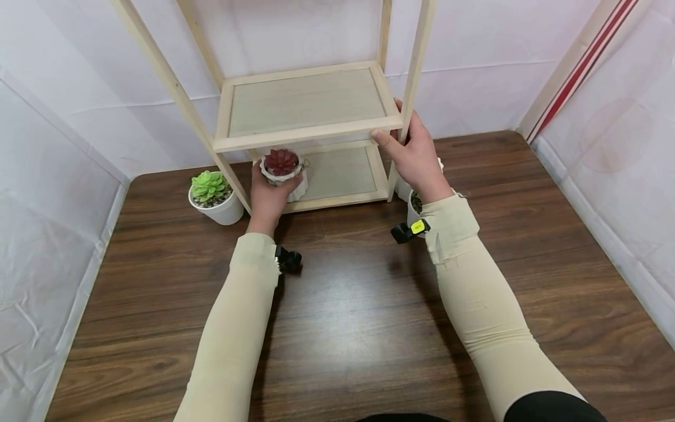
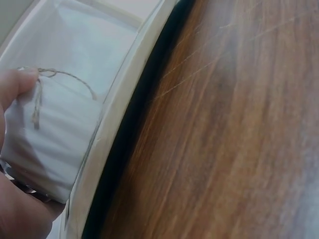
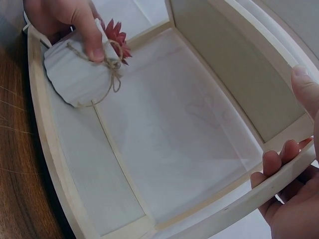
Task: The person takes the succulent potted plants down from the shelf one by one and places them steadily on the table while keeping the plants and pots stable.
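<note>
My left hand (image 1: pixel 268 196) grips a white pot (image 3: pixel 75 69) tied with twine, holding a dark red succulent (image 1: pixel 281 162). In the right wrist view the pot's base is at the lower shelf board (image 1: pixel 340 173) of a pale wooden rack, near its left end; whether it bears its full weight there I cannot tell. The left wrist view shows thumb and fingers around the white pot (image 2: pixel 55 134). My right hand (image 1: pixel 416 155) holds the rack's front right post (image 1: pixel 416 64), its thumb at the corner of the upper shelf (image 1: pixel 308 102).
A white pot with a green succulent (image 1: pixel 209 187) stands on the brown wooden table (image 1: pixel 337 316), left of the rack. Right of the rack, another potted plant (image 1: pixel 415 203) is mostly hidden behind my right wrist. White sheeting (image 1: pixel 63 117) encloses the table's back and sides.
</note>
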`<state>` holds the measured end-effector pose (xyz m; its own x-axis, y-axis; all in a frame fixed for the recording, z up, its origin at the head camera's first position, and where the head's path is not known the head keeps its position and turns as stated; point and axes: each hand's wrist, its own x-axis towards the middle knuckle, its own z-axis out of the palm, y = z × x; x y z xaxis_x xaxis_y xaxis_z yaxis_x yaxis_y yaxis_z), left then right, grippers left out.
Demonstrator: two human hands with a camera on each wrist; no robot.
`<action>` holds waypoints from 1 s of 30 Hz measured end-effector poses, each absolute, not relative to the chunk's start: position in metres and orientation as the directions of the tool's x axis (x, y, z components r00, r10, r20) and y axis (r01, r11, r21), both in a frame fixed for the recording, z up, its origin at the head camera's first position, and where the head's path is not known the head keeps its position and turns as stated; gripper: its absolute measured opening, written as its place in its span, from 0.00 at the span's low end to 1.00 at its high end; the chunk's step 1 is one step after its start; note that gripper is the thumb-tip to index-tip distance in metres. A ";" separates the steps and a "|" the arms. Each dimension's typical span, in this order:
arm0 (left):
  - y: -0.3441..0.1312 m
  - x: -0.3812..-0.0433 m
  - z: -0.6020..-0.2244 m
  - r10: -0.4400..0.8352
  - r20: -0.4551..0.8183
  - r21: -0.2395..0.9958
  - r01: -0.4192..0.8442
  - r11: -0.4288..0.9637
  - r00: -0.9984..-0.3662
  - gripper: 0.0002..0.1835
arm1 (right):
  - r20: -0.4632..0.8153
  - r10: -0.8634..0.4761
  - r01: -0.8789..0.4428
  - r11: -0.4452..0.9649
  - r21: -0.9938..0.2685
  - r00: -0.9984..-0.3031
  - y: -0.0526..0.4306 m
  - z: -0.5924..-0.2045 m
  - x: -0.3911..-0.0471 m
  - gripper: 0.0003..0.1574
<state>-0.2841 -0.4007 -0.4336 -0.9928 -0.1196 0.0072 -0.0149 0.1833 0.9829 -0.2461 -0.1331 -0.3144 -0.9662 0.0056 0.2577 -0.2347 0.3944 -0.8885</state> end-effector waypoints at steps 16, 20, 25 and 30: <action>-0.399 -0.274 -0.424 -0.109 -0.011 0.960 -0.041 0.277 -0.994 0.56 | 0.258 0.007 -0.237 0.373 -0.897 -0.966 -0.131 -0.315 -0.250 0.45; -0.399 -0.271 -0.422 -0.101 -0.013 0.959 -0.041 0.279 -0.995 0.55 | 0.256 0.008 -0.235 0.372 -0.898 -0.967 -0.131 -0.315 -0.251 0.45; -0.399 -0.266 -0.419 -0.097 -0.006 0.962 -0.032 0.270 -0.995 0.55 | 0.260 0.010 -0.237 0.381 -0.894 -0.966 -0.131 -0.315 -0.252 0.45; -0.400 -0.263 -0.419 -0.099 -0.007 0.962 -0.034 0.273 -0.995 0.55 | 0.263 0.010 -0.240 0.379 -0.894 -0.965 -0.131 -0.315 -0.253 0.45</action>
